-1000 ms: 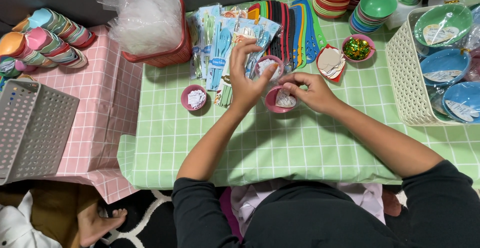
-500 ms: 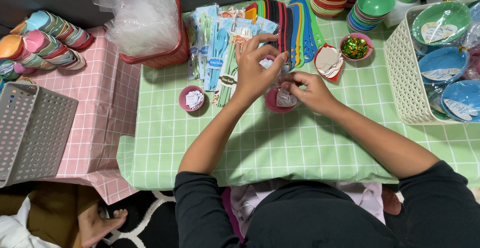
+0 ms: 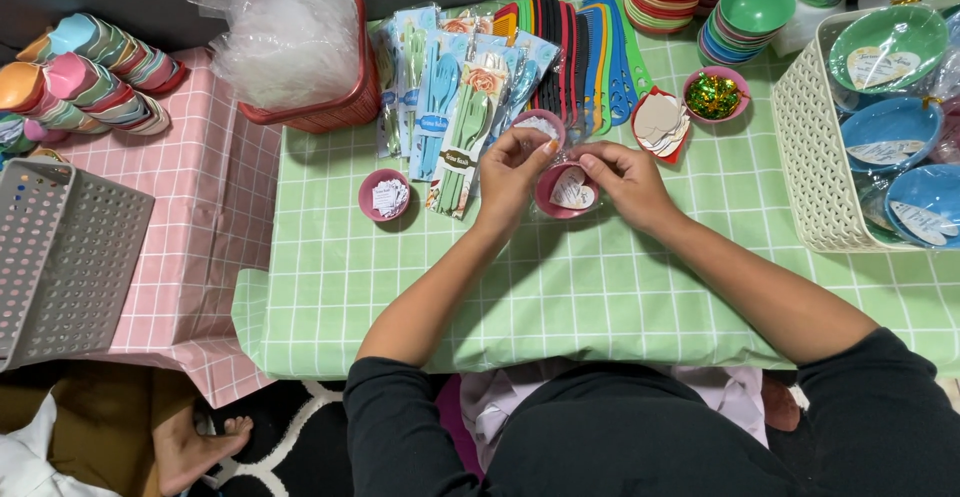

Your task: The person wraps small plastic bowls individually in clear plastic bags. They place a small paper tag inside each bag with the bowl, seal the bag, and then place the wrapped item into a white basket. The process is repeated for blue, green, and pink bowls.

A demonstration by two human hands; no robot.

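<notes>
Both hands are working over a small pink bowl [image 3: 566,192] sitting on the green checked counter [image 3: 600,287], just in front of the fanned combs [image 3: 580,47]. A white heart-shaped card [image 3: 572,189] is lying inside the bowl.

Left hand [image 3: 512,169] is pinching the bowl's near-left rim, grip closed on the bowl edge. Right hand [image 3: 625,182] is pinching at the right rim; fingertips are closed, but whether on the rim or on clear wrap around it I cannot tell.

Handling judgement: the bowl is looking like thin rigid plastic, light, smooth, so likely slippery and easy to tip; taking it by opposite rim edges seems safest. The card is reading as paper, flimsy, creasing easily; lifting it by an edge would be better than pressing on it.

Nearby: another pink bowl with paper slips [image 3: 384,197] to the left, packaged cutlery sets [image 3: 450,107] behind, a white basket [image 3: 830,157] of wrapped bowls to the right.
</notes>
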